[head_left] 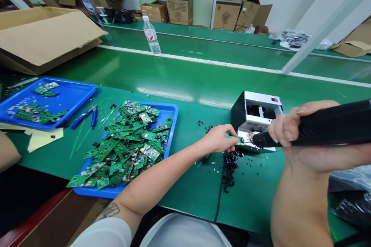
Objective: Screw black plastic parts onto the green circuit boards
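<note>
Pinched in my left hand (220, 138) is a small green circuit board (234, 139), its far end at the metal front of a black-and-silver machine (256, 112). My right hand (292, 135) is wrapped round a long black tool (333, 125), whose narrow tip points at the same spot on the machine. Small black pieces (230, 170) lie in a pile just below the machine. To the left, a blue tray (174, 123) holds a heap of green circuit boards (124, 142).
A second blue tray (84, 88) with fewer boards sits at the left, near blue-handled pliers (94, 117). A large cardboard box (49, 38) stands behind it. A water bottle (152, 36) is at the back. Another person's arm (7, 152) shows at the left edge.
</note>
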A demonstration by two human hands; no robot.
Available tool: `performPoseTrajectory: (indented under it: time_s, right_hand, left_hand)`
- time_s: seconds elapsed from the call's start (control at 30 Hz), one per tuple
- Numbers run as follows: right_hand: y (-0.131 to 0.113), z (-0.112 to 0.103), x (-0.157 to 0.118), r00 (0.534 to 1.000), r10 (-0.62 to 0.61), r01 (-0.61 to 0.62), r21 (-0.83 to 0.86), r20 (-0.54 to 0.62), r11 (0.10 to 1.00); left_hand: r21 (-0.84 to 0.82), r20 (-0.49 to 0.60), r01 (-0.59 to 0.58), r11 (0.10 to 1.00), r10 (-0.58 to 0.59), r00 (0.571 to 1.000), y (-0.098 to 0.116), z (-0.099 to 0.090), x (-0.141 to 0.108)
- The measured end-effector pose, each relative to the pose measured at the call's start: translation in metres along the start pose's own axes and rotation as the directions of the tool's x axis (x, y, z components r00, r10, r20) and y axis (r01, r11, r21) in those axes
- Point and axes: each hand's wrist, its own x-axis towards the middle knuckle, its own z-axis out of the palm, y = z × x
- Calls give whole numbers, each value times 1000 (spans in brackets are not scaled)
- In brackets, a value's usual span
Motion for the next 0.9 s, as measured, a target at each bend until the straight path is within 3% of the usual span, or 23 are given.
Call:
performPoseTrajectory:
  time_s: [0.1, 0.57, 0.7, 0.9]
  right_hand:
    - [4, 7, 8, 992, -112, 109, 54, 66, 993]
    - [-9, 28, 5, 999, 19, -15, 106, -35, 994]
    - [-9, 33, 6, 996, 88, -86, 90, -23, 992]
    - [-3, 34, 4, 998, 42, -44, 68, 40, 997]
  left_hand:
    - [-11, 2, 6, 1000, -6, 1000, -1, 0, 1]
    - [-31, 0, -3, 1000, 3, 1000, 3, 1, 0]
    - [-24, 1, -10, 1000, 10, 1000, 4, 0, 0]
    - [-17, -1, -3, 1000, 3, 1000, 5, -1, -1]
